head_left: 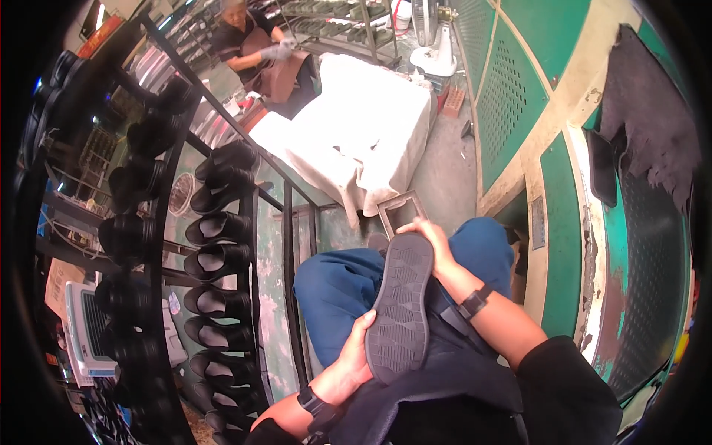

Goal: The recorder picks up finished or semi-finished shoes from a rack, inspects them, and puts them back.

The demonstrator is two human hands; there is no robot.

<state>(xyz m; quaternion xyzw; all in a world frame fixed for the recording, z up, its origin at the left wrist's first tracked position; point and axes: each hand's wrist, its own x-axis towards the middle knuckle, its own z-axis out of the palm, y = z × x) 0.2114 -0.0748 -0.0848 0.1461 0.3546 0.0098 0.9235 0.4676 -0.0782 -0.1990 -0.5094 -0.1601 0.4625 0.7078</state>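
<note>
A dark shoe (401, 304) lies sole up above my lap, its patterned grey-black tread facing me. My left hand (351, 356) grips the near end from the left side, with the thumb on the sole's edge. Around the far end on the right, my right hand (439, 248) is wrapped, its fingers curling over the tip. The shoe's upper is hidden beneath the sole. Black bands sit on both wrists.
To my left, a black rack (278, 245) holds rows of black shoes (215, 262). A white-covered table (371, 111) stands ahead, with a co-worker (256, 55) wearing gloves behind it. Green metal panels (512, 96) line the right side, where a dark cloth (645, 119) hangs.
</note>
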